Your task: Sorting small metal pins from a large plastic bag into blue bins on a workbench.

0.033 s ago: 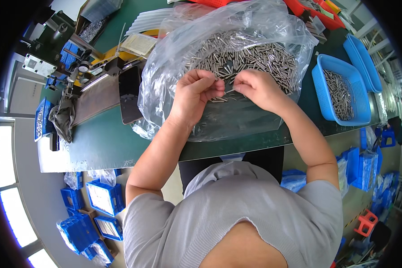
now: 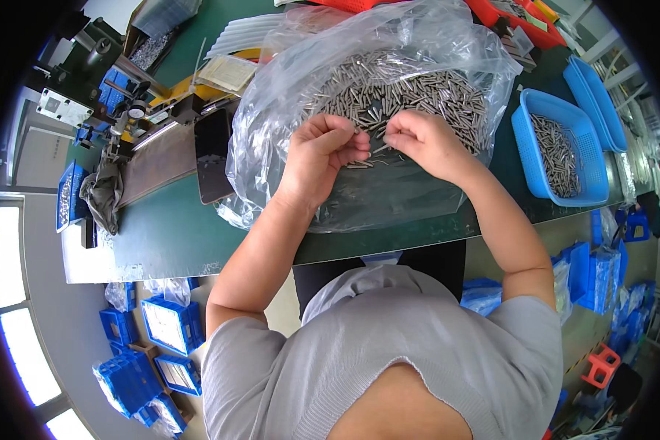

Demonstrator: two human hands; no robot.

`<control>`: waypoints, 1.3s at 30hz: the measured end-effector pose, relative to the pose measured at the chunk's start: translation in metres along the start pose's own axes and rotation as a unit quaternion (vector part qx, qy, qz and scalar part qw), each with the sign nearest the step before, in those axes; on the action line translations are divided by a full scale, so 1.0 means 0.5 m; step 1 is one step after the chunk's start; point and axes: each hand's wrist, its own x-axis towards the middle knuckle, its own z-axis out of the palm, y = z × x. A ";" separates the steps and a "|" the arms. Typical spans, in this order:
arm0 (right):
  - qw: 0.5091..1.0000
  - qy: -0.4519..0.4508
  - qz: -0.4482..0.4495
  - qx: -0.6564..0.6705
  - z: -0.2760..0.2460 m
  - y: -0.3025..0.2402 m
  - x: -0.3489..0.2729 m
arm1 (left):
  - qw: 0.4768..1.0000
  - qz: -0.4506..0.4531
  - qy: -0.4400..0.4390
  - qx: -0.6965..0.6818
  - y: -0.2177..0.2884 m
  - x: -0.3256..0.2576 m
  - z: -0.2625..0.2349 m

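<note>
Head view shows us working over a clear plastic bag (image 2: 359, 198) spread on the dark green surface (image 2: 183, 235), and we take that bag as our landmark. A heap of small metal pins (image 2: 411, 92) lies on the bag, filling its far half. Our left hand (image 2: 323, 150) sits at the near edge of the heap, fingers curled almost closed with the thumb and fingertips pinched together; it seems to hold a few pins, though we cannot tell how many. Our right hand (image 2: 425, 139) is just beside it, also curled nearly shut, its fingertips pinching at pins where the two hands meet. A few loose pins lie on the bag right below the fingertips of both hands.

Right of the bag stands a blue tray (image 2: 528, 169) with more pins in it, and a second blue tray (image 2: 601, 103) sits just beyond that one. Left of the bag, touching its edge, lies a dark flat phone (image 2: 213, 154). Farther left of the bag we see a metal machine (image 2: 117, 95) with a grey rag (image 2: 99, 198) draped at its near end. Below the bag, past the surface's near edge, blue bins (image 2: 169, 326) stand on the floor.
</note>
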 end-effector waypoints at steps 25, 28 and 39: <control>0.989 -0.036 -0.064 -0.125 0.006 -0.016 -0.006 | 1.000 -0.015 0.001 0.018 0.000 0.000 0.001; 0.991 -0.005 0.015 0.131 -0.013 -0.015 0.004 | 0.999 -0.031 -0.019 0.019 -0.001 0.000 0.004; 0.892 -0.057 0.124 0.430 -0.011 -0.032 0.004 | 0.993 -0.071 -0.085 0.032 -0.013 -0.005 0.012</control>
